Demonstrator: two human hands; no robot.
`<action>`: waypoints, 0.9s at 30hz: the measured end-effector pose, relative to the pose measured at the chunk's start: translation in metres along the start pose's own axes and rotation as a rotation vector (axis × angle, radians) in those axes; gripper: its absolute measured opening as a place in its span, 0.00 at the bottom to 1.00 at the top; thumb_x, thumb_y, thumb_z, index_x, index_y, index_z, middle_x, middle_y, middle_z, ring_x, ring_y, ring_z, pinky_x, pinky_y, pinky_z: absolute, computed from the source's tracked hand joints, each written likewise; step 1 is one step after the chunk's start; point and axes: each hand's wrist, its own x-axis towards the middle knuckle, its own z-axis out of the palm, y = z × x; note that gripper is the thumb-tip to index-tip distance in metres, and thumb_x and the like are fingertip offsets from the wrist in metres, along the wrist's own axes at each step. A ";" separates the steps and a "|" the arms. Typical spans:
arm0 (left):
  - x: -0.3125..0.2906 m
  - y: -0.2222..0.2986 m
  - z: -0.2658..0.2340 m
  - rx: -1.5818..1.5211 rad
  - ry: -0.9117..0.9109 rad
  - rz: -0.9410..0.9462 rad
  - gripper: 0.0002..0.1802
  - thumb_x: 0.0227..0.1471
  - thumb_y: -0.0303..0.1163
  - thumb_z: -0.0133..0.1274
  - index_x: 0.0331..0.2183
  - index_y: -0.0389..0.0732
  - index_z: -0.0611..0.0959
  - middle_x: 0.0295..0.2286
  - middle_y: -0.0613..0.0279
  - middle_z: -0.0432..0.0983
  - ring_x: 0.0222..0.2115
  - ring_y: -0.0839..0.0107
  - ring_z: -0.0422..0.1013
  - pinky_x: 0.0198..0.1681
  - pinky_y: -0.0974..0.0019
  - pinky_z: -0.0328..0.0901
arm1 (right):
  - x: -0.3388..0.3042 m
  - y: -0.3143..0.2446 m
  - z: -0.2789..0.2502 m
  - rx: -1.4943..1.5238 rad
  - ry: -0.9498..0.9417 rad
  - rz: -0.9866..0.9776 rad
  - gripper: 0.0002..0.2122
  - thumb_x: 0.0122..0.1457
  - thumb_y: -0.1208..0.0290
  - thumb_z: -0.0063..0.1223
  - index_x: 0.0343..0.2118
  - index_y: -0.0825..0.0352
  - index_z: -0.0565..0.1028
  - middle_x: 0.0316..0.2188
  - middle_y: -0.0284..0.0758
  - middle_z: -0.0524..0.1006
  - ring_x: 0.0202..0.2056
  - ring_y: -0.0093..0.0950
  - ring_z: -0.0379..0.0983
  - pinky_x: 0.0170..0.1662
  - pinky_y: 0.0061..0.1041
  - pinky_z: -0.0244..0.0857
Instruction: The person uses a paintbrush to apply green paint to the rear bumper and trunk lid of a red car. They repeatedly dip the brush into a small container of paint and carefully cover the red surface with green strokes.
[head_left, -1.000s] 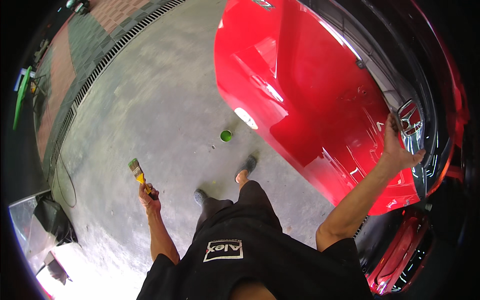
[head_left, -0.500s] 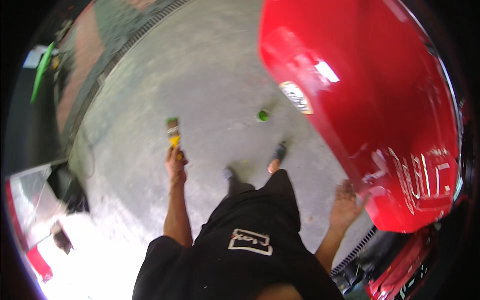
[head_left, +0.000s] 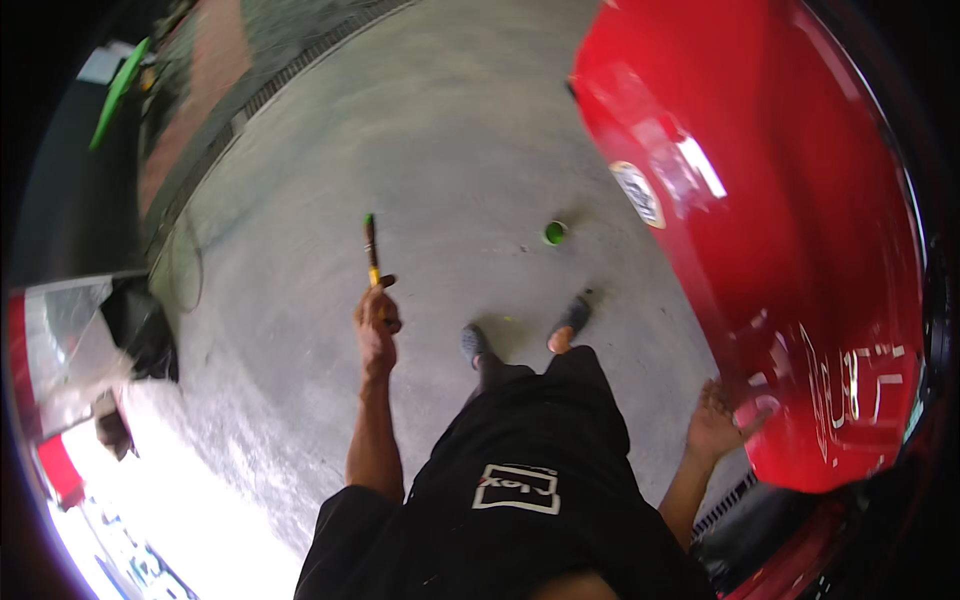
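A paintbrush [head_left: 371, 248] with a yellow handle and green paint on its bristle tips points up and away from me, edge-on to the view. My left hand [head_left: 376, 325] is closed round its handle, out over the floor to the left. On the right, my right hand [head_left: 713, 428] is held with its fingers spread, holding nothing. It overlaps the near lower edge of a shiny red car body [head_left: 770, 200] in the view; whether it touches cannot be told. A small pot of green paint [head_left: 554, 233] stands on the floor ahead of my feet.
The grey concrete floor [head_left: 440, 130] spreads around my feet. A drain grate [head_left: 290, 75] curves along the far left, and another lies beside the car at lower right. At left are a dark bag [head_left: 142, 325] and a long green object [head_left: 120, 92].
The brush has turned from its broad side to its narrow edge in my left hand. The whole view has shifted, with floor and car sliding to the right. My right hand stays open.
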 end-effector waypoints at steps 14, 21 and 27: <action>-0.057 0.089 0.206 0.738 -0.315 0.361 0.20 0.67 0.28 0.57 0.57 0.31 0.80 0.28 0.59 0.79 0.25 0.79 0.67 0.29 0.70 0.66 | -0.030 0.015 0.044 -0.094 0.186 -0.062 0.46 0.49 0.30 0.71 0.55 0.70 0.72 0.56 0.38 0.74 0.61 0.37 0.69 0.72 0.42 0.52; -0.050 0.072 0.267 0.879 -0.341 0.447 0.21 0.64 0.28 0.57 0.57 0.33 0.81 0.38 0.44 0.85 0.31 0.54 0.84 0.37 0.57 0.76 | -0.030 0.012 0.048 -0.090 0.175 -0.029 0.42 0.50 0.31 0.71 0.51 0.69 0.75 0.54 0.39 0.75 0.60 0.37 0.71 0.72 0.43 0.54; -0.044 0.056 0.280 0.874 -0.308 0.617 0.20 0.62 0.27 0.59 0.55 0.36 0.82 0.35 0.49 0.84 0.29 0.56 0.83 0.32 0.57 0.76 | -0.029 0.009 0.047 -0.092 0.163 -0.009 0.41 0.51 0.31 0.71 0.50 0.69 0.76 0.54 0.39 0.76 0.59 0.37 0.72 0.70 0.42 0.58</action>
